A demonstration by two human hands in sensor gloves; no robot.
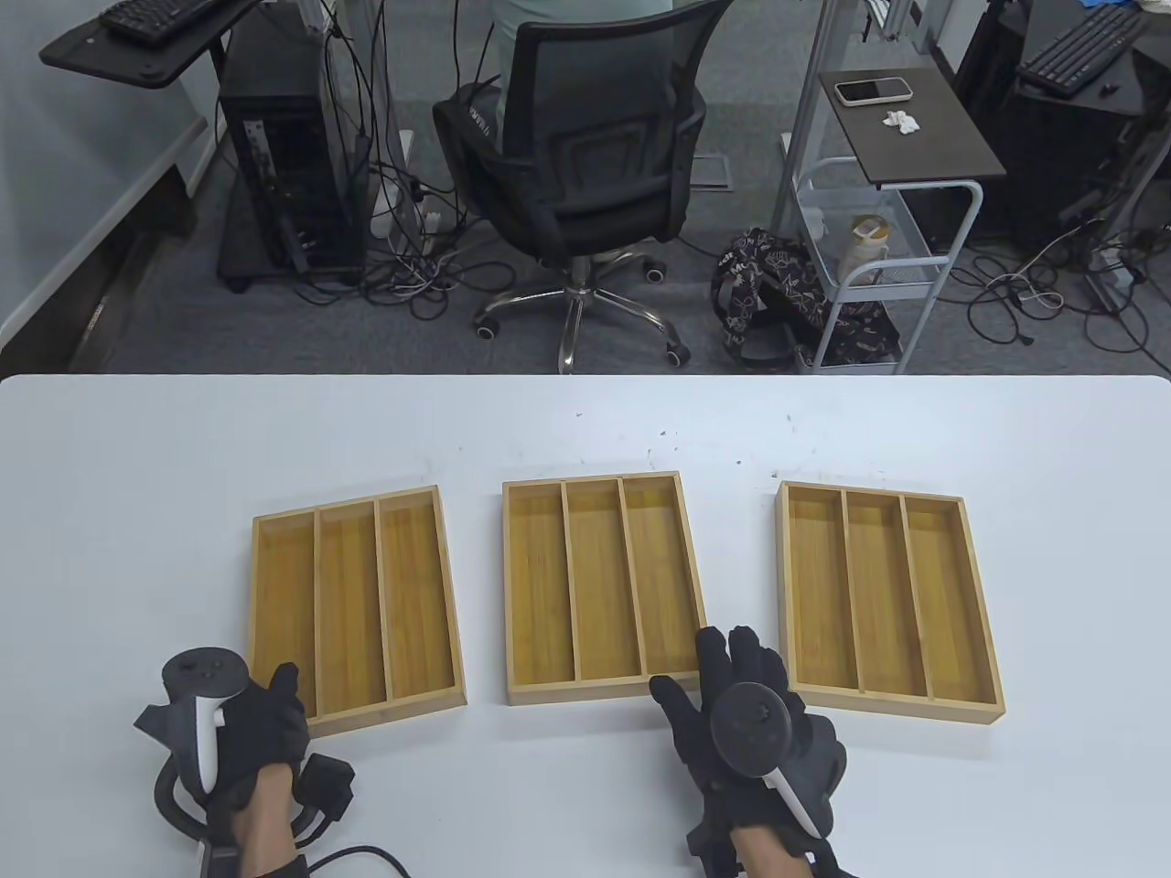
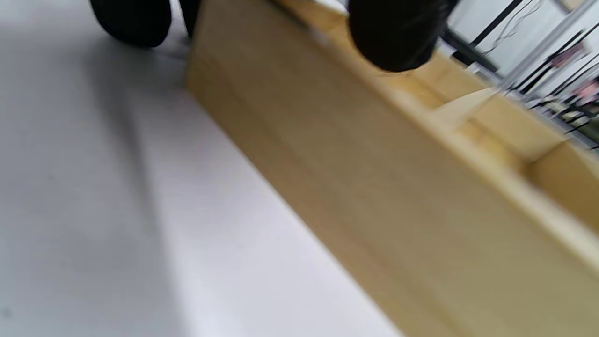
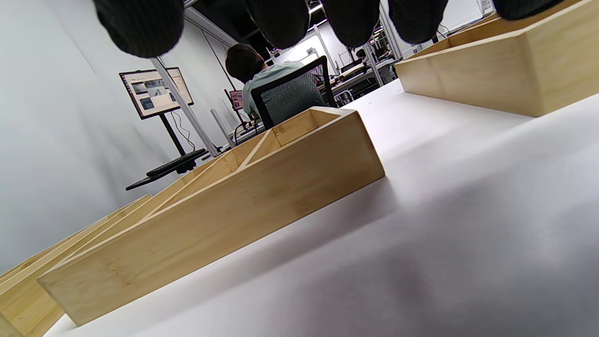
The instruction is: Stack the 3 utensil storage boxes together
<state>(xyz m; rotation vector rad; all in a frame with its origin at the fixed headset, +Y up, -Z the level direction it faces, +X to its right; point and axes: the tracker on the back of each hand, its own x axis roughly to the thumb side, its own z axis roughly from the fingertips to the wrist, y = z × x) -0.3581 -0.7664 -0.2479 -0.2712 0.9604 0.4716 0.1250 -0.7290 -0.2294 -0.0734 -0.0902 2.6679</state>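
Three shallow bamboo boxes, each with three compartments, lie in a row on the white table (image 1: 585, 430): left box (image 1: 357, 608), middle box (image 1: 599, 585), right box (image 1: 883, 599). My left hand (image 1: 279, 690) is at the left box's front-left corner. In the blurred left wrist view one fingertip (image 2: 393, 32) hangs over the box's rim (image 2: 374, 187) and another is outside the wall; I cannot tell if they touch it. My right hand (image 1: 691, 663) is open with fingers spread at the middle box's front-right corner. Its fingertips (image 3: 140, 23) hang above the middle box (image 3: 224, 210), holding nothing.
Gaps of bare table separate the boxes. The right box (image 3: 491, 75) lies just right of my right hand. Beyond the far table edge stand an office chair (image 1: 585, 155), a PC tower (image 1: 284, 174) and a wire cart (image 1: 878, 265).
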